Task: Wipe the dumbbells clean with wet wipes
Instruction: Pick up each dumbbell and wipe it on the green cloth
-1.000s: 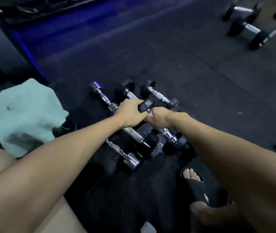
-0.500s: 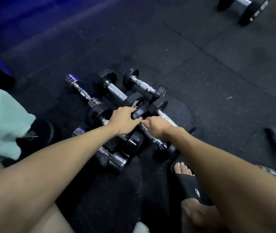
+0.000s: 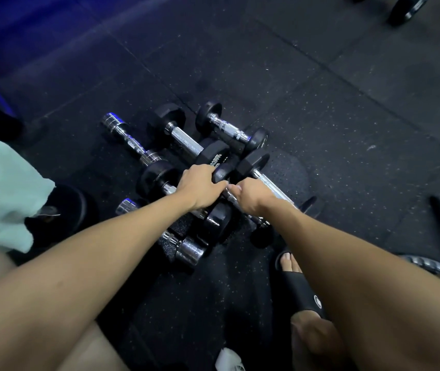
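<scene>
The floor (image 3: 320,108) is black rubber flecked with small pale specks, laid in large tiles with faint seams; toward 10 and 11 o'clock it is washed in deep blue light. The dumbbells (image 3: 186,141) at the centre have glossy black heads and bright chrome handles, one head bearing white lettering. Two all-chrome dumbbells (image 3: 127,139) at 9 to 10 o'clock catch blue glints on their ends. At 9 o'clock lies a pale mint-green cloth (image 3: 2,188). At 5 o'clock a black slide sandal (image 3: 297,293) carries a small round white logo. At 6 o'clock, on the bottom edge, sits a white crumpled wipe (image 3: 228,360).
</scene>
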